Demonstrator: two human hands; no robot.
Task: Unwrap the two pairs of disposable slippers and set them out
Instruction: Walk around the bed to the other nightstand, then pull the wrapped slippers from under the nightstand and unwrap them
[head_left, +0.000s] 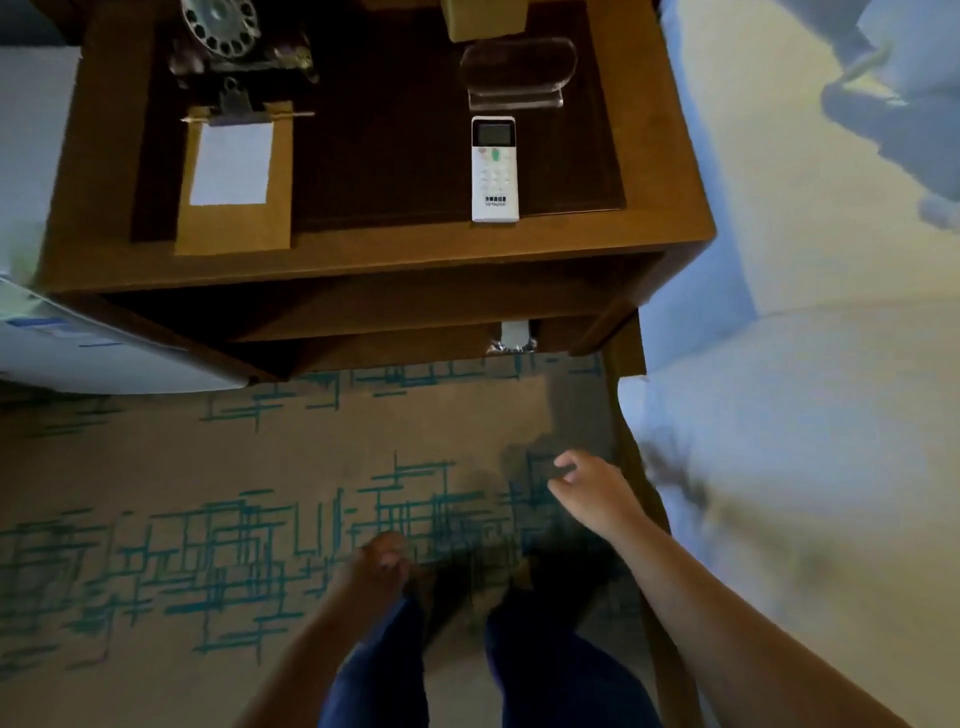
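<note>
No slippers that I can pick out for certain anywhere in frame. The nearest candidate is a small pale, crinkly-edged object (513, 338) peeking from the lower shelf of the brown wooden bedside table (363, 260), centre of frame just right of middle; it may be a wrapped packet, but it is too small and shadowed to call. Right hand (587, 491) sits lower right of centre, over the beige carpet with teal line pattern (182, 467), beside the table's right leg and the white bed (805, 415) that fills the right side. Its grip: fingers loosely curled, thumb and forefinger apart, holding nothing. Left hand (376, 569) hangs lower centre above the blue trouser legs (545, 665); fingers curled in, blurred, and I see nothing in them. Key relation: the pale object lies straight up-frame from the right hand and slightly left of it, tucked under the tabletop; the right hand is plainly the nearer one, the left well apart and lower. I judge the reach would go forward and in under the top, so the shelf opening limits the approach. Long axis of the object cannot be told from here. On the tabletop: white remote control with small screen (494, 169), tan clipboard with white notepaper (234, 176), dark rotary telephone (228, 36) upper left, clear acrylic stand (517, 73).
</note>
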